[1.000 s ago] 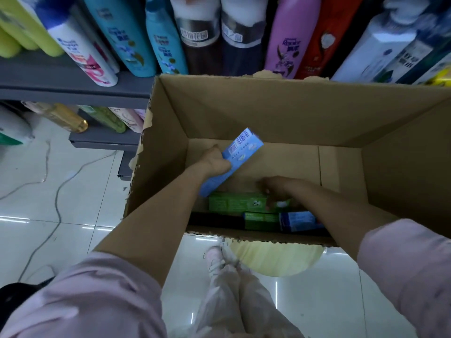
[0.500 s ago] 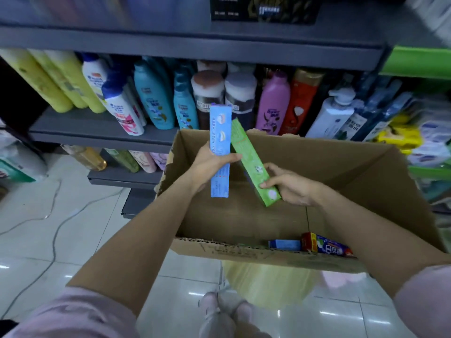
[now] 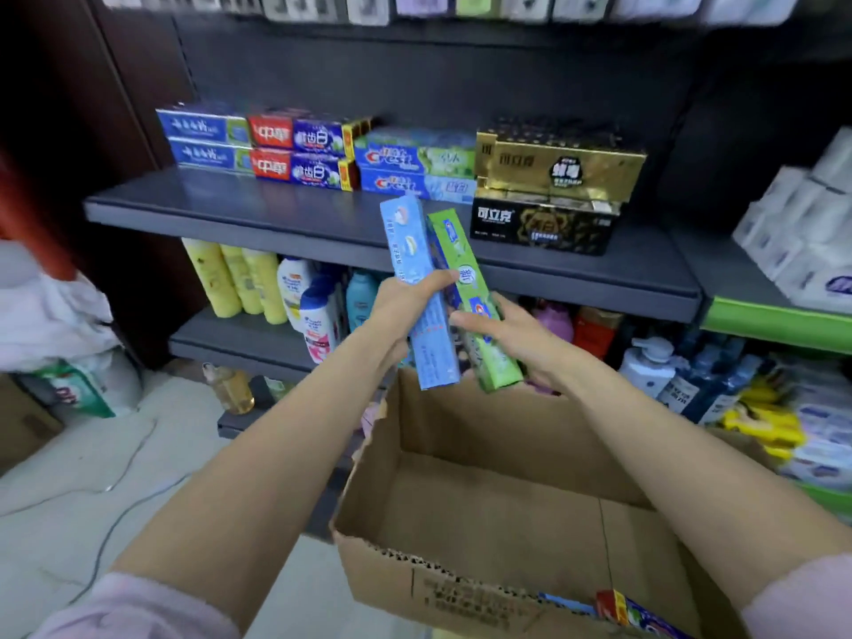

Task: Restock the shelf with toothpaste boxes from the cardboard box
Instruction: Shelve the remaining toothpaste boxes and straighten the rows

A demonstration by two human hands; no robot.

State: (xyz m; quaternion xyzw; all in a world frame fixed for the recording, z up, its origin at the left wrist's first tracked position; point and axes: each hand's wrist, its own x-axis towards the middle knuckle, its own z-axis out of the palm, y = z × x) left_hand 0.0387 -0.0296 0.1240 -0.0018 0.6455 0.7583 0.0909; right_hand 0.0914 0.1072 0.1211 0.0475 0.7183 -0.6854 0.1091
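Both hands are now lifting their boxes clear of the cardboard box [image 3: 484, 514] and up toward the toothpaste shelf [image 3: 286, 214], which was out of view half a second ago. Left hand [image 3: 396, 311] is holding the blue toothpaste box [image 3: 419, 292], its grip wrapping round the middle; right hand [image 3: 511, 334] is pinching the green toothpaste box [image 3: 470, 297] near its lower end. Both boxes are standing nearly upright, side by side and touching, just in front of the shelf edge. Carrying seems the step in hand. Next, each box is likely needing a turn to lie flat and a slide onto the bare shelf front, near the Crest stack [image 3: 415, 166]. More boxes are lying at the carton's near edge [image 3: 622, 608].
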